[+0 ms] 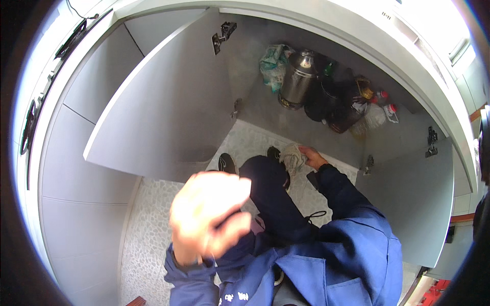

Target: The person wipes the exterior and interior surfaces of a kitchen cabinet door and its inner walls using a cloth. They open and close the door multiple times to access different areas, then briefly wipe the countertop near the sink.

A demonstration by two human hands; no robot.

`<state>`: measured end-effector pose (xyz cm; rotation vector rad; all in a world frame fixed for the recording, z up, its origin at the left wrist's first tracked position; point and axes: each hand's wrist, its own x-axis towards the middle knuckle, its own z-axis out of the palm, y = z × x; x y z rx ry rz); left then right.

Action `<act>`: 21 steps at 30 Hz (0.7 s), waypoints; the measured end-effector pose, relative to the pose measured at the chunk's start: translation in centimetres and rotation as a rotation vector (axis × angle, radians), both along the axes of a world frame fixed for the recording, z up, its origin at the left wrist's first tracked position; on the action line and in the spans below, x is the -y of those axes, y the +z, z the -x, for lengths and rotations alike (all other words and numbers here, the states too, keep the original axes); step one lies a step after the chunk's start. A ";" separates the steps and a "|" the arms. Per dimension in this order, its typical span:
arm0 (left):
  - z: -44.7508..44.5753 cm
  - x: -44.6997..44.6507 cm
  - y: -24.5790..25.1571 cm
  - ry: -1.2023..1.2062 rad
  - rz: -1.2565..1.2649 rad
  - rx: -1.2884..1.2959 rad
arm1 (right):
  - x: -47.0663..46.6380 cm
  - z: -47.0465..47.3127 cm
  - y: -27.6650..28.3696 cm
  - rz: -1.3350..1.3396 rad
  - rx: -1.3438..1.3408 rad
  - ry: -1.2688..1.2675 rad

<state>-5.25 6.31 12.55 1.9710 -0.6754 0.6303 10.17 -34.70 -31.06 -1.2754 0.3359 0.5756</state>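
Note:
My right hand point(313, 157) is low by the cabinet's front edge, gripping a whitish cloth point(293, 158) that hangs beside my dark shoe. Close to the camera, my left hand point(210, 214) is raised, washed out by light and blurred. Its thumb stands apart from the bent fingers, and no object shows between them. Before me is an opened grey base cabinet point(264, 103). On its floor stands a lidded stainless steel canister point(300, 78), with a crumpled plastic bag point(273, 63) to its left. Dark bottles point(344, 114) and clear plastic bottles with red caps point(390, 109) crowd its right side.
A cabinet door point(172, 103) swings out on the left, its free edge near my left hand. Another opened door point(413, 202) stands at my right. The white countertop edge point(344, 26) arches above the cabinet. Pebble-patterned flooring point(145, 237) lies below.

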 end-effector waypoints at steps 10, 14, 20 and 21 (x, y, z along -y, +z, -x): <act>-9.8 1.7 -1.6 -0.125 -0.340 -0.062 | 3.2 -0.6 5.2 -0.091 0.017 -0.400; -12.9 4.3 -0.5 -0.245 0.055 -0.224 | 6.4 -3.3 5.3 0.564 0.250 -0.625; -17.0 7.2 -7.3 -0.182 0.340 -0.591 | 11.1 -3.6 0.1 1.291 0.493 -0.049; -17.5 7.2 -8.8 -0.184 0.418 -0.607 | 10.2 -3.7 -1.4 1.225 0.545 0.041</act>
